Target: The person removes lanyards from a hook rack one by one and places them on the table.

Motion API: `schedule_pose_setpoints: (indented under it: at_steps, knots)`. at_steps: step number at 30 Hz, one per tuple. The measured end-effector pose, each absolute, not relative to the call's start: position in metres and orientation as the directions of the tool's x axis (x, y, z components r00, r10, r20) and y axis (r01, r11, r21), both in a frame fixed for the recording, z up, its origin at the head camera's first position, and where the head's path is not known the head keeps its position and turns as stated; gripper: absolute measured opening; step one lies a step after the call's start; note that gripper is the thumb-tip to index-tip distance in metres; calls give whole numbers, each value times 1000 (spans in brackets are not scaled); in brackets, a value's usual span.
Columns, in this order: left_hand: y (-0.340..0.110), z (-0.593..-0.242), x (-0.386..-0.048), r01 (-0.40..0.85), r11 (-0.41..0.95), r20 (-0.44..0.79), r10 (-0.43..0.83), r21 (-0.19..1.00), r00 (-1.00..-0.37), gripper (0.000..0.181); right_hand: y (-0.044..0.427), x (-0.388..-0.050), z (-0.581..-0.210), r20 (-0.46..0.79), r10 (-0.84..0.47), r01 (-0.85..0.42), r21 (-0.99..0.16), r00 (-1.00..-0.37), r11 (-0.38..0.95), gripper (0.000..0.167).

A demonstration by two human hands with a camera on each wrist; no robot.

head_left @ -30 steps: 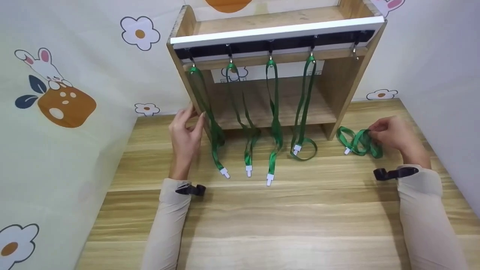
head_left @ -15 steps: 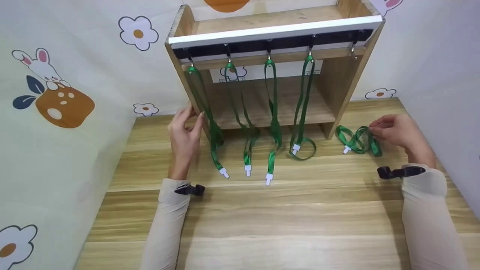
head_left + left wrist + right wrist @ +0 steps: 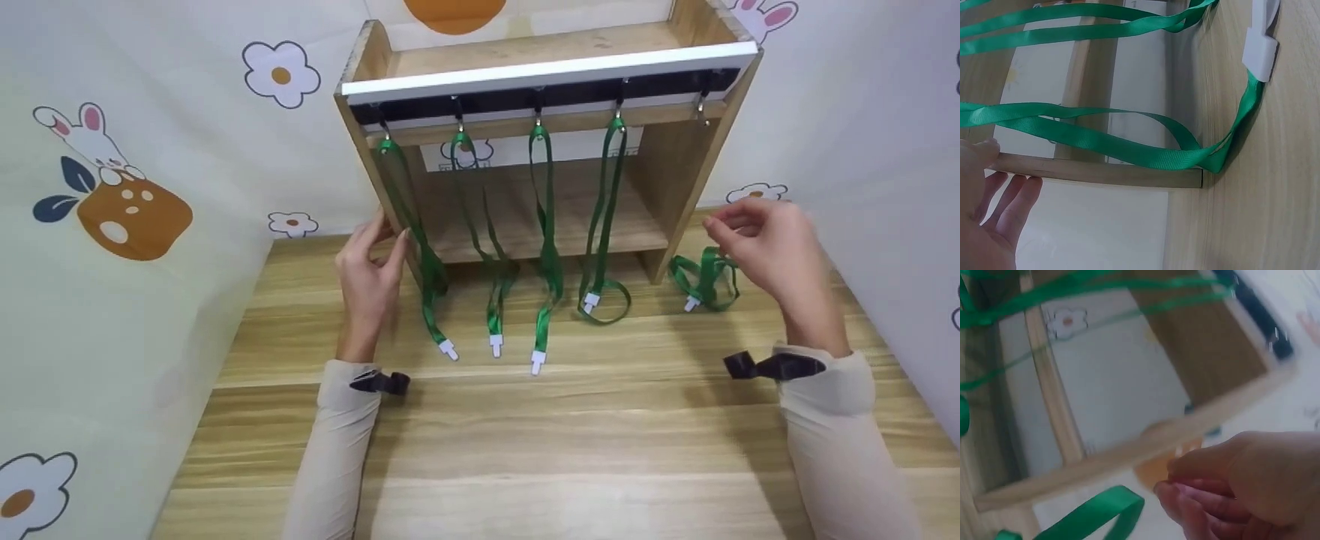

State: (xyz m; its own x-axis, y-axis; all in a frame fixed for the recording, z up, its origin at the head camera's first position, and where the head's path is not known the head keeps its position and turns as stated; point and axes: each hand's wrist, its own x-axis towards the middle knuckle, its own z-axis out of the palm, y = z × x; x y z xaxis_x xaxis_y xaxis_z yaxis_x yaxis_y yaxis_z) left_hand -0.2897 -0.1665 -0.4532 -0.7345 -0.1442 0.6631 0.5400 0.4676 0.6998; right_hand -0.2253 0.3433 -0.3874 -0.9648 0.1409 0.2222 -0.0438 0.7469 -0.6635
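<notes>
In the head view my left hand [image 3: 369, 266] grips the left side panel of a wooden shelf [image 3: 517, 187]; the left wrist view shows the thumb [image 3: 985, 149] and fingers on either side of the panel's edge. My right hand [image 3: 776, 259] is raised at the shelf's right, over a loosely coiled green lanyard [image 3: 707, 279] with a white clip. In the right wrist view its thumb and fingers are drawn together beside a raised bend of green ribbon [image 3: 1109, 503]; whether they pinch any ribbon cannot be told.
Several green lanyards [image 3: 550, 240] hang from hooks on the black strip [image 3: 577, 92], their white clips down at the table [image 3: 570, 450]. The rightmost hook [image 3: 701, 112] holds nothing. Patterned cloth [image 3: 187, 150] stands behind and beside the shelf.
My right hand has risen and moved left from the coiled lanyard's right end, and the coil has drawn in leftward. My left hand keeps its place on the panel.
</notes>
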Motion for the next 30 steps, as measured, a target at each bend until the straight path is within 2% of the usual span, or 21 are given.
schedule_pose_setpoints:
  at_steps: [5,13,17,21,26,30]
  knots:
    - [-161,-448,-287,541,468,664,-142,698,-734,48,338,-220,-382,251,140,-48,-618,-958,784,29]
    - [-168,-457,-294,552,464,673,-139,692,-727,47,376,-226,-394,218,178,4,-621,-960,784,34]
    - [-169,-458,-295,544,458,661,-139,703,-737,47,390,-230,-402,185,214,48,-639,-959,767,31]
    - [-170,-459,-294,524,473,649,-146,708,-746,47,397,-239,-417,110,196,82,-638,-974,765,26]
    - [-170,-459,-294,525,473,652,-150,707,-743,48,406,-250,-446,-72,112,132,-603,-991,786,32]
    - [-170,-458,-294,536,469,659,-144,702,-738,48,412,-254,-463,-127,93,151,-594,-988,790,28]
